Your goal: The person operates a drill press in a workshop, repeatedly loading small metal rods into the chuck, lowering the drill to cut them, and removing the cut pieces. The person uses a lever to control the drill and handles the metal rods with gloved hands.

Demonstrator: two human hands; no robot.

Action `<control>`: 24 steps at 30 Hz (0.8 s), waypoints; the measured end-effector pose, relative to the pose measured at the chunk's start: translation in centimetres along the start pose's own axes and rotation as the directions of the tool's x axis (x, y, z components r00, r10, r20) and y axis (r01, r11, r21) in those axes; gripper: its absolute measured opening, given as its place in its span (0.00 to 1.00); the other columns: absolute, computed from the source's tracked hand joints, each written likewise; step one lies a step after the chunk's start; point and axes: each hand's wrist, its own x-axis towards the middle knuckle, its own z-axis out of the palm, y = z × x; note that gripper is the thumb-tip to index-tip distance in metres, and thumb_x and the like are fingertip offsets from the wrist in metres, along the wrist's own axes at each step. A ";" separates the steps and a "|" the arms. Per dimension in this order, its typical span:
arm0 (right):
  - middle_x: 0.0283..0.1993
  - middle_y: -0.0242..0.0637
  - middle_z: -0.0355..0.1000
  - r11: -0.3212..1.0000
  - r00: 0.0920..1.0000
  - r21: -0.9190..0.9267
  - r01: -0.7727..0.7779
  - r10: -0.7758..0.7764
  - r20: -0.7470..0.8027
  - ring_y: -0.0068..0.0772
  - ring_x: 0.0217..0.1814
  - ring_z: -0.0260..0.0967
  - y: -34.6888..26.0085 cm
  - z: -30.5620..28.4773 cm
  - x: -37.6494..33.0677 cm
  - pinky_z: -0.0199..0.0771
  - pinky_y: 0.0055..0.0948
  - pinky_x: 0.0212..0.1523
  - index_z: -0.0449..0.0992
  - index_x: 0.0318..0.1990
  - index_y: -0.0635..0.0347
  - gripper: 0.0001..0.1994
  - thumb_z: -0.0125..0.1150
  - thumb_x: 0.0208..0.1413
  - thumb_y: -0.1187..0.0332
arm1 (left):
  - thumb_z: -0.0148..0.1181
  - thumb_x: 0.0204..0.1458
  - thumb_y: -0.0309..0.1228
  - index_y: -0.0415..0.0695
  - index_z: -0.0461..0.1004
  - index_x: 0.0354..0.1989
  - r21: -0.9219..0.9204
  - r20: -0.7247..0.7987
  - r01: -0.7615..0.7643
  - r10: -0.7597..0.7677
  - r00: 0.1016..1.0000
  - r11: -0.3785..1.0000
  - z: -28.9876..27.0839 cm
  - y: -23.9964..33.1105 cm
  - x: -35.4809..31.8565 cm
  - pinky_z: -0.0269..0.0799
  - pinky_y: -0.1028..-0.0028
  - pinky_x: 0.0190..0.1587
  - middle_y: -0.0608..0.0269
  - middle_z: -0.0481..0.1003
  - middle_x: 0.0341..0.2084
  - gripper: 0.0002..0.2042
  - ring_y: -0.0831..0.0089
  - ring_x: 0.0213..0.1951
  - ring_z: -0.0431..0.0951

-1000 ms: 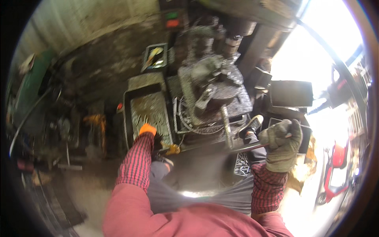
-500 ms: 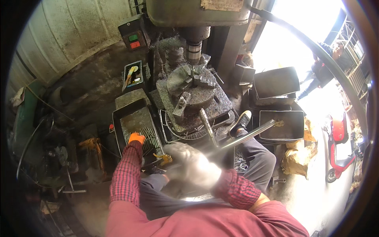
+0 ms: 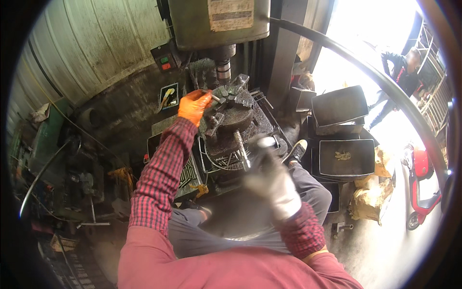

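Note:
My left hand [image 3: 193, 107], in an orange glove, is closed on a short metal rod [image 3: 215, 98] at the left side of the machine's chuck [image 3: 231, 115]. The jaws stand just right of the fingertips, below the drill head [image 3: 224, 70]. My right hand [image 3: 269, 176], in a pale, dirty glove, hangs above my lap, right of the chuck's lever [image 3: 241, 150]. Motion smears its fingers. A blurred pale round end [image 3: 265, 142] shows just above it; what it belongs to cannot be made out. Several metal rods [image 3: 188, 174] lie in a tray partly hidden by my left forearm.
A switch box [image 3: 165, 63] with green and red buttons hangs behind on the left. Dark bins [image 3: 346, 158] are stacked at the right. A small box [image 3: 167, 96] holds a brush. Beyond them, another person [image 3: 402, 72] and a red scooter [image 3: 421, 164] show in bright light.
My left hand has risen from the tray of rods to the chuck, with a rod in it. My right hand has moved right; the long shiny bar beside it no longer shows lengthwise. The view has shifted slightly.

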 end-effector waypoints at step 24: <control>0.61 0.50 0.73 0.334 0.776 -0.701 0.630 -0.312 0.549 0.48 0.68 0.68 2.8 2.5 -1.0 0.61 0.49 0.76 0.72 0.60 0.68 0.35 0.69 0.41 0.64 | 0.69 0.60 0.28 0.40 0.85 0.47 0.205 0.010 0.062 -0.065 0.998 0.977 3.0 -2.4 2.7 0.75 0.76 0.50 0.67 0.85 0.40 0.09 0.80 0.43 0.81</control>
